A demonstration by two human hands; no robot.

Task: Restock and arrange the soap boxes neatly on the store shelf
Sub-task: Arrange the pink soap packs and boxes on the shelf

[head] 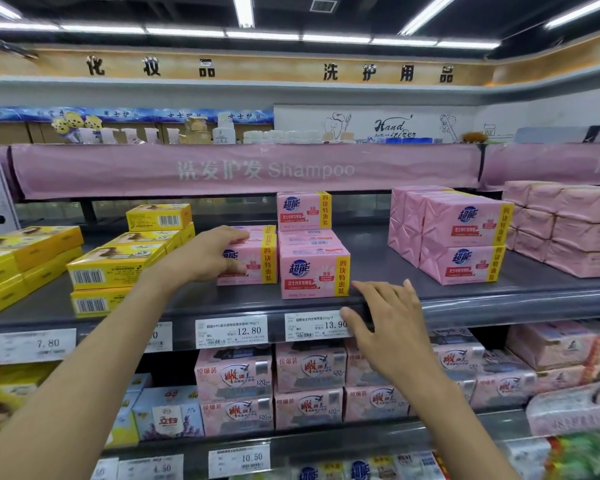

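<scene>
Head cam: my left hand (207,254) gripped a pink soap box (257,263) on the grey shelf (499,303), fingers over its top and thumb on its front. The box sat at 9 o'clock of the front pink stack (314,271) (just beside it). My right hand (392,327) was spread wide at the shelf lip, at 5 o'clock of that stack.

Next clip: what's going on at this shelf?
A person is arranging soap on a store shelf. The left hand grips a pink soap pack at its left end, beside a second pink pack at the front. The right hand is open and holds nothing, at the shelf edge near the 13.90 price tag. Further left are stacked yellow boxes.
</scene>
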